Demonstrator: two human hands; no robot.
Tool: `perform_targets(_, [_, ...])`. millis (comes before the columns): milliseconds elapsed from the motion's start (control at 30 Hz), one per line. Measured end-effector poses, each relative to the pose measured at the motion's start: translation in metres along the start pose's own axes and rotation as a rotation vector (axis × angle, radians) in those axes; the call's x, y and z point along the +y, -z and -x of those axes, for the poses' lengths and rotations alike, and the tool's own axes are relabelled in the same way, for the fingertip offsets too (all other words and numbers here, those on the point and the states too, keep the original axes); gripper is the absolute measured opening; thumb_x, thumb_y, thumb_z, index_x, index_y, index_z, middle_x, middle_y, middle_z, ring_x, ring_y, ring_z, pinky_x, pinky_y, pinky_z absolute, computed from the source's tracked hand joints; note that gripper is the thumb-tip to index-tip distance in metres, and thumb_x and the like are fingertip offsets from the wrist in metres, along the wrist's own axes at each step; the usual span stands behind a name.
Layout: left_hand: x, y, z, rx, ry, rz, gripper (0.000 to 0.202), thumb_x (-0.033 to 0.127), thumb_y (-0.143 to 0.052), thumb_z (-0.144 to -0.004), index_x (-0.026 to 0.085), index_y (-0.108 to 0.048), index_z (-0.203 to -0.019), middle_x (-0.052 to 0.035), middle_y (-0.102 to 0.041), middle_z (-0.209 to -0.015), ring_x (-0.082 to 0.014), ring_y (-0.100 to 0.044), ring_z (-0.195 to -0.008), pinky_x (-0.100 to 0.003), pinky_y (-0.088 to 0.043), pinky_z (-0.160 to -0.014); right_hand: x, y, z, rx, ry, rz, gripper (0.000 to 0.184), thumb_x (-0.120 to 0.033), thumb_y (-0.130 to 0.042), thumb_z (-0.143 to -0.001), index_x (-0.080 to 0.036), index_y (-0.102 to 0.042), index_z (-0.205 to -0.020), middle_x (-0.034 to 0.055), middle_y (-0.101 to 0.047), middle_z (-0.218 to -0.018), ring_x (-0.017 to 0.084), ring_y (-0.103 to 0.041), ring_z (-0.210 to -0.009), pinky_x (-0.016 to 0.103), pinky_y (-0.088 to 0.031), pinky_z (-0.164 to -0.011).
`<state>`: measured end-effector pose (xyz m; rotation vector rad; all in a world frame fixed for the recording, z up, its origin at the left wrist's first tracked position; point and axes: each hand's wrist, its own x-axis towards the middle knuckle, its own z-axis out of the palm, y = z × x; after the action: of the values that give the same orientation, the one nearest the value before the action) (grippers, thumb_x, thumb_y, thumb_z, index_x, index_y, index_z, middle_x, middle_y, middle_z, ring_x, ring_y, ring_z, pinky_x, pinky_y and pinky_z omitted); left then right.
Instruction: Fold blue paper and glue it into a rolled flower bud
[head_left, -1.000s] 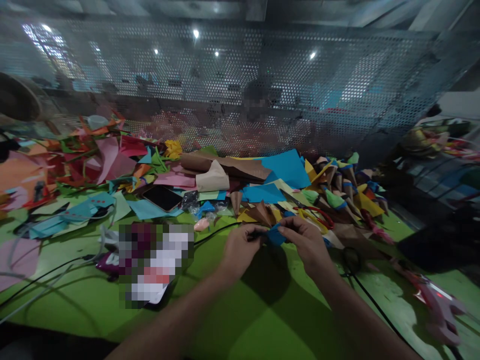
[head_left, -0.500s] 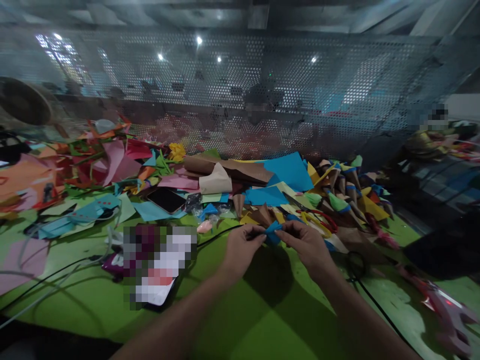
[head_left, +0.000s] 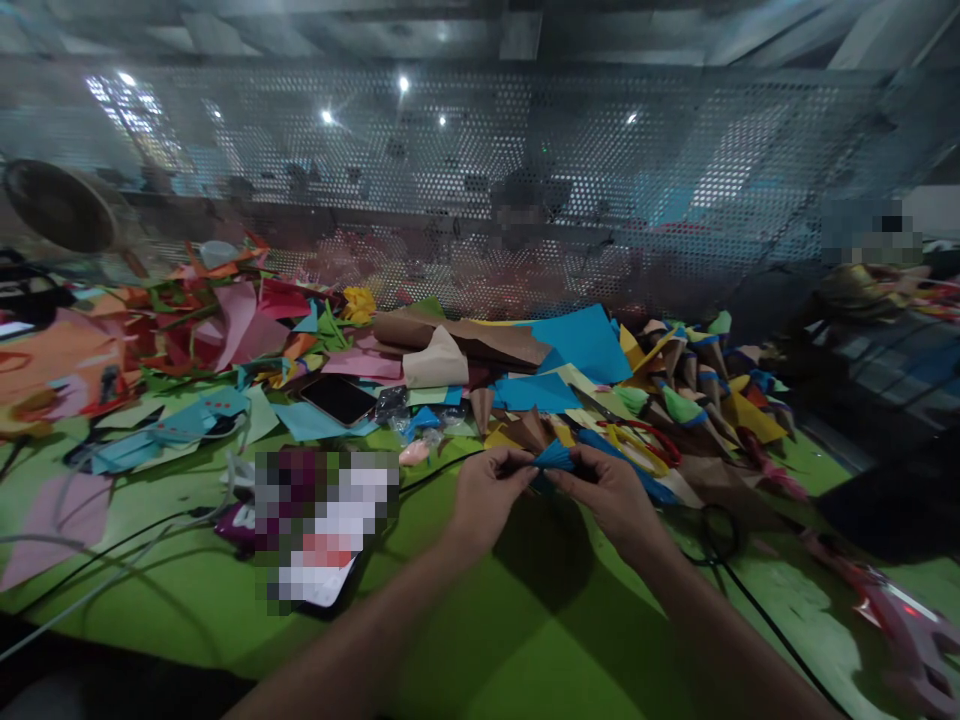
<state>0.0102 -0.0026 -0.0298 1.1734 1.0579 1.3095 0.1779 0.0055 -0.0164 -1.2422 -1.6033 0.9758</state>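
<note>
Between my hands is a small piece of folded blue paper (head_left: 553,455), with pleats fanning out along its upper side. My left hand (head_left: 491,497) pinches its left end between thumb and fingers. On the other end, my right hand (head_left: 611,490) has its thumb and fingertips closed. Both hands hover over the green table, near its middle. Just beyond them lie brown paper pieces (head_left: 531,428) and scissors with red and yellow handles (head_left: 643,445). The underside of the folded paper is partly hidden by my fingers.
Left of my hands lies a phone with a blurred screen (head_left: 337,530); a dark phone (head_left: 337,400) sits farther back. Coloured paper scraps (head_left: 240,320) and brown paper cones (head_left: 679,375) cover the far side. A pink glue gun (head_left: 892,620) is at right, with cables. Another person (head_left: 870,280) is beyond.
The blue paper has turned in my fingers, so its pleats now show as a fan. My right hand has shifted slightly closer to my left. The view has moved a little.
</note>
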Motion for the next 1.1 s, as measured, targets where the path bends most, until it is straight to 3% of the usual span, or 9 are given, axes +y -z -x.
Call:
perform_targets(133, [-0.001, -0.001, 0.000, -0.008, -0.008, 0.002, 0.006, 0.014, -0.068, -0.072, 0.015, -0.071, -0.076, 0.0006, -0.068, -0.067, -0.0119, -0.062, -0.058, -0.023, -0.051, -0.058, -0.003, 0.000, 0.000, 0.033, 0.014, 0.066, 0.022, -0.042, -0.074, -0.069, -0.020, -0.071, -0.074, 0.0000, -0.064, -0.066, 0.018, -0.053, -0.064, 0.029, -0.042, -0.060])
perform_targets(367, [-0.003, -0.002, -0.001, -0.046, -0.045, 0.008, 0.016, 0.002, -0.063, -0.073, 0.014, -0.069, -0.081, -0.0003, -0.069, -0.074, -0.0127, -0.065, -0.069, -0.025, -0.054, -0.071, -0.007, 0.000, 0.001, 0.087, 0.065, 0.123, 0.017, -0.040, -0.072, -0.070, -0.023, -0.071, -0.071, 0.0010, -0.067, -0.066, 0.021, -0.057, -0.064, 0.031, -0.044, -0.059])
perform_targets(567, [-0.004, -0.004, 0.000, 0.004, -0.024, 0.017, 0.018, 0.000, -0.063, -0.072, 0.015, -0.069, -0.080, -0.0002, -0.069, -0.073, -0.0129, -0.065, -0.068, -0.025, -0.055, -0.069, -0.003, 0.000, 0.002, 0.053, 0.059, 0.098, 0.018, -0.040, -0.072, -0.071, -0.023, -0.071, -0.077, 0.0019, -0.068, -0.070, 0.021, -0.059, -0.066, 0.031, -0.045, -0.062])
perform_targets(1100, [-0.002, -0.003, 0.000, -0.005, -0.042, 0.034, 0.017, -0.001, -0.064, -0.072, 0.014, -0.067, -0.081, 0.0009, -0.065, -0.072, -0.0108, -0.063, -0.065, -0.024, -0.053, -0.068, 0.000, 0.003, 0.001, 0.050, 0.056, 0.174, 0.022, -0.039, -0.073, -0.070, -0.022, -0.071, -0.083, 0.0016, -0.071, -0.074, 0.023, -0.064, -0.069, 0.031, -0.050, -0.064])
